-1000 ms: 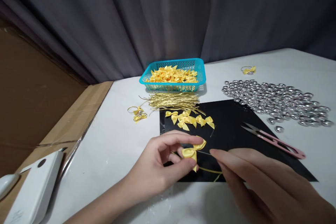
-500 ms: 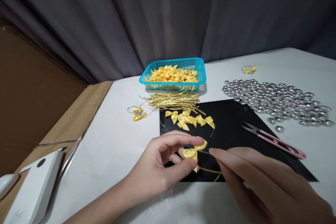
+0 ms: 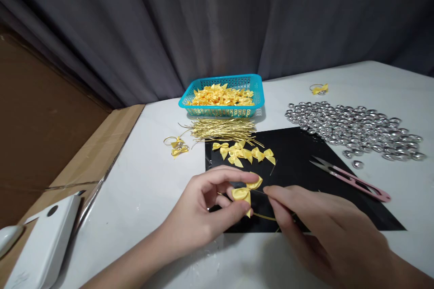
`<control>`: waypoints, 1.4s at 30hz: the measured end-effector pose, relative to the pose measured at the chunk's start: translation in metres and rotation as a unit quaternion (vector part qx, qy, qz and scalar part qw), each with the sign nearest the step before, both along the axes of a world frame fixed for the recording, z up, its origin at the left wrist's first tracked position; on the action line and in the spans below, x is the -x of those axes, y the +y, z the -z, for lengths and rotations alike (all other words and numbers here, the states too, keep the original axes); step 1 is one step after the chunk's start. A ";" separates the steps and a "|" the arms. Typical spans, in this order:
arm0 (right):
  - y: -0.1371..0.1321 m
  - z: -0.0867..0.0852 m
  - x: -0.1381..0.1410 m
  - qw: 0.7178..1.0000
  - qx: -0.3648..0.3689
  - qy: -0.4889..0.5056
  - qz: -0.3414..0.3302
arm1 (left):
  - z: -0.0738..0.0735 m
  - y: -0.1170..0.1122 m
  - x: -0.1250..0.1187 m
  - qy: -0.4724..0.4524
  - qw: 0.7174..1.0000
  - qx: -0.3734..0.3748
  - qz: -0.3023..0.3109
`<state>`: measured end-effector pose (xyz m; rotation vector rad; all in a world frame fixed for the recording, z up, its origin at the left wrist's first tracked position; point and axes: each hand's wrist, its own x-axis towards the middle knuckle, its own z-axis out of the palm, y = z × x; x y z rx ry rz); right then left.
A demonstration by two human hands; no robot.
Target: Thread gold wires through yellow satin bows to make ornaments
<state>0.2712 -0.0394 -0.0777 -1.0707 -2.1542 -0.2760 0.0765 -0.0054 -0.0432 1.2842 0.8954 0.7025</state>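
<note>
My left hand [image 3: 206, 210] pinches a small yellow satin bow [image 3: 244, 192] between thumb and fingers, above the near edge of a black sheet [image 3: 305, 176]. A thin gold wire [image 3: 267, 218] runs from the bow toward my right hand [image 3: 325, 230]. The right hand's fingertips are pressed together on that wire just right of the bow. Several loose yellow bows [image 3: 242, 153] lie on the black sheet behind my hands.
A teal basket [image 3: 257, 92] of yellow bows stands at the back, with a bundle of gold wires [image 3: 222, 129] in front. Silver beads [image 3: 352, 128] are heaped at the right, pink snips [image 3: 352, 178] beside them. Finished bows [image 3: 178, 146] lie left; a white device [image 3: 44, 244] sits near left.
Both hands have shifted slightly left and up, and my right fingertips have closed in on the wire by the bow. The bow stays pinched in the left hand.
</note>
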 end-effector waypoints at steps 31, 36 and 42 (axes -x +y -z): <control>-0.002 0.001 0.003 1.000 -0.002 0.021 0.007 | 0.000 -0.003 0.001 0.067 0.989 -0.133 -0.021; -0.003 -0.001 0.003 1.000 0.001 0.009 0.010 | 0.000 -0.003 0.000 0.073 0.989 -0.129 -0.015; -0.001 0.001 0.003 1.000 -0.008 0.005 0.007 | 0.001 -0.002 0.000 0.080 0.988 -0.133 -0.013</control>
